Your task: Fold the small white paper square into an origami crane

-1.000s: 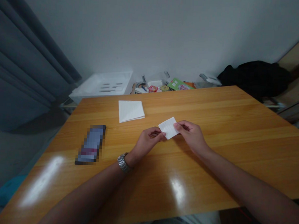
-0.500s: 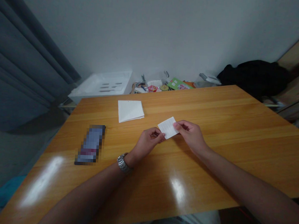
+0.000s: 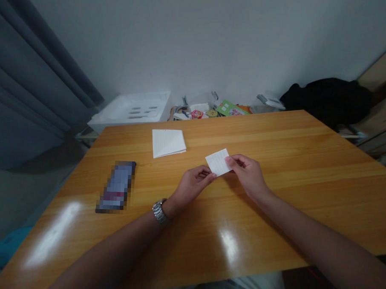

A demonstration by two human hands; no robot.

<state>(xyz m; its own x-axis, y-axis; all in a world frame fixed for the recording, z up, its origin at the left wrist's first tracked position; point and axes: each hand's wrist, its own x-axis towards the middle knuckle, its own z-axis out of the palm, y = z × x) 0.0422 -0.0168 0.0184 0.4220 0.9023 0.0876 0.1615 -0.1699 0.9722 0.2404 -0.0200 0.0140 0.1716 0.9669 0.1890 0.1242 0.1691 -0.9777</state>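
Observation:
A small white sheet of paper [image 3: 217,161] with faint lines is held just above the wooden table [image 3: 285,148], tilted a little. My right hand [image 3: 247,172] pinches its right edge, thumb on top and fingers beneath. At the lower left corner, my left hand [image 3: 194,185] grips it between thumb and fingertips; its other fingers are curled and partly hidden. A silver watch [image 3: 161,212] is on my left wrist. Farther back to the left lies a stack of white lined paper [image 3: 169,143], apart from both hands.
A phone [image 3: 117,187] with a blurred screen lies on the table's left side. Behind the far edge are a white foam tray [image 3: 130,110], a green packet [image 3: 229,108] among small items, and black cloth [image 3: 329,99]. A grey curtain [image 3: 32,78] hangs at left.
The small sheet of paper has shifted slightly right and away from me, with both hands still on it. My left hand has moved a little to the right. Everything else stays put.

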